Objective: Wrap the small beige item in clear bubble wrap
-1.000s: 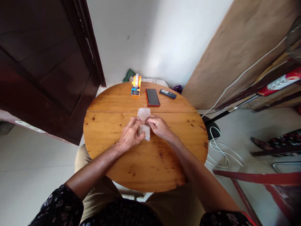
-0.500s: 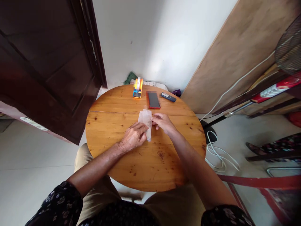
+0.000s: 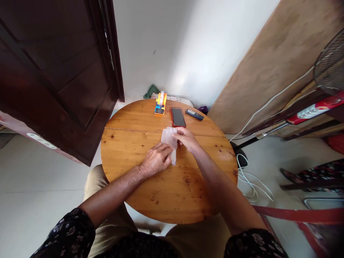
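A whitish, translucent piece of bubble wrap [image 3: 170, 135] lies folded into a narrow strip near the middle of the round wooden table [image 3: 129, 143]. My left hand [image 3: 158, 158] rests on its lower left part, with the fingers curled in and the fingertips at the wrap. On the upper right edge my right hand [image 3: 186, 138] pinches the wrap between thumb and fingers. Whether anything is inside the folds I cannot tell.
Toward the table's far edge stand an orange tape dispenser [image 3: 160, 104], a phone in a red case [image 3: 178, 117] and a dark remote-like device [image 3: 195, 114]. A fan stand [image 3: 303, 113] and a white cable [image 3: 248, 182] are at the right. Another person's foot [image 3: 291, 175] shows there too.
My right thumb and fingers have closed over the wrap's upper right edge, and its top looks wider and flatter. My left hand stays on the lower part. The view has shifted slightly.
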A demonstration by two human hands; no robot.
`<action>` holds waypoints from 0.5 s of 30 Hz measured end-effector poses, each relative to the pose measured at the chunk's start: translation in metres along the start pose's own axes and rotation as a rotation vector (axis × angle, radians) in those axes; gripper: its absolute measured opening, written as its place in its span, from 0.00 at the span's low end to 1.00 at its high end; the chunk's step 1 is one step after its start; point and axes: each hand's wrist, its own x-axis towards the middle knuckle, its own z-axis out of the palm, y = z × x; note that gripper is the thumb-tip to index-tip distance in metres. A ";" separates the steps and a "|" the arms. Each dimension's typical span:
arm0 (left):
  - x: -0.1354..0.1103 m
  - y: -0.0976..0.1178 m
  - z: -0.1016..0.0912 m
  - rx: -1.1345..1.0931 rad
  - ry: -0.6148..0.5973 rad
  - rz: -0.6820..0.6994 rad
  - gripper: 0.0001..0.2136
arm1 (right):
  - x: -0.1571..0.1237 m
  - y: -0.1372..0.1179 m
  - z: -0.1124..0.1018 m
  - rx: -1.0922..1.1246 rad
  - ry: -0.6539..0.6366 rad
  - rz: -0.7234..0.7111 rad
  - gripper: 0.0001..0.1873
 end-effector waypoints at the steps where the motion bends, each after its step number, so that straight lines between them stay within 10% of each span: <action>1: 0.000 0.000 0.000 -0.001 0.000 -0.001 0.13 | 0.002 0.002 -0.003 -0.018 0.009 -0.054 0.19; 11: 0.000 -0.001 -0.001 0.006 -0.040 -0.020 0.14 | 0.023 -0.045 0.003 -0.969 -0.277 -0.616 0.30; 15: 0.001 -0.001 -0.001 0.024 -0.064 -0.017 0.14 | 0.023 -0.053 0.006 -1.286 -0.376 -0.775 0.09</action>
